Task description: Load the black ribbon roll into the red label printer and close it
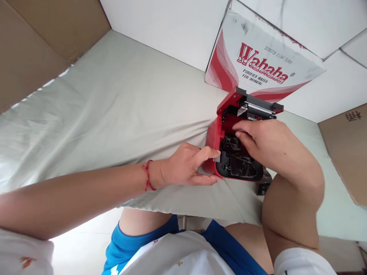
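Observation:
A red box-shaped device [213, 133], which looks like a small label printer, stands on the cloth-covered table with its lid [233, 100] raised. A black roller shows on the lid's underside. My left hand [190, 164] grips the device's left front corner, one finger over the rim near a small grey tab. Inside the opening, my right hand [262, 139] has its thumb and fingertips pinched together near the red back wall. What those fingers hold, if anything, cannot be made out. Black marbled pieces [243, 165] lie in the device's dark interior, below my right fingers.
A Wahaha water carton [266, 57] stands behind the device against white panels. A black object [264, 182] sits right of the device, partly hidden by my right arm. Cardboard [346, 152] stands at the right, and more cardboard [43, 46] at the far left. Wrinkled pale cloth [100, 103] covers the table.

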{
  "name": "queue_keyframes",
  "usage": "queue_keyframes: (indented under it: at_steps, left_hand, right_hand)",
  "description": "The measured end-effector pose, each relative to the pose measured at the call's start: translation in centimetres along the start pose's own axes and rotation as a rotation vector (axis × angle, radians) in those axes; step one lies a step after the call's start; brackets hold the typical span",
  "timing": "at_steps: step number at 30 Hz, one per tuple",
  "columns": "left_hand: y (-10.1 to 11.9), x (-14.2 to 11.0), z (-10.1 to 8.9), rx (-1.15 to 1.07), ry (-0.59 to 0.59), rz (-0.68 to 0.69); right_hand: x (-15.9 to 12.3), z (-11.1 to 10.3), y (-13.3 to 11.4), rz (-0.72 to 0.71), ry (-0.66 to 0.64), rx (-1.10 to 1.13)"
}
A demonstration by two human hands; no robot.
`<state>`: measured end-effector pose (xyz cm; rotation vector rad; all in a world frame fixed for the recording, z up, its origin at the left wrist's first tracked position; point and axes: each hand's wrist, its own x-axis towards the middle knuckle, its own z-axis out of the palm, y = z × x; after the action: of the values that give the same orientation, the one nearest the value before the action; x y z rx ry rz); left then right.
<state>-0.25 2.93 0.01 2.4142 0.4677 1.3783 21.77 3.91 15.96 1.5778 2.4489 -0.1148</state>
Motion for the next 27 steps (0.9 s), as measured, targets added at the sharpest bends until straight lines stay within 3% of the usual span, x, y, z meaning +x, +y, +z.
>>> queue_keyframes:
  at_steps: [5, 8, 11, 14, 20, 23, 27]
  left_hand:
    - [0.0, 0.0, -0.1, 0.006, -0.005, 0.002]
    - [-0.1, -0.2, 0.1, 0.01, -0.004, 0.0]
    - [-0.3, -0.3, 0.2, 0.02, -0.03, -0.003]
    - [-0.3, -0.3, 0.1, 0.018, -0.037, -0.005]
    - [-0.2, 0.0, -0.2, -0.005, -0.013, 0.016]
    - [-0.2, 0.1, -0.3, 0.006, -0.025, 0.01]
    - [-0.2, -0.1, -0.4, 0.024, -0.045, 0.013]
  right_hand:
    - [1.8, 0.8, -0.3, 0.008, -0.208, -0.089]
    - [2.2, 0.8, -0.9, 0.063, -0.235, -0.151]
    - [2.3, 0.9, -1.3, 0.097, -0.228, -0.183]
    - [1.9, 0.7, -0.9, 0.04, -0.215, -0.126]
    - [-2.8, -2.0, 2.3, -0.048, -0.033, 0.102]
    - [-5.2, -3.3, 5.1, 0.063, 0.019, 0.119]
    - [-5.1, -2.6, 9.2, 0.414, -0.064, 0.084]
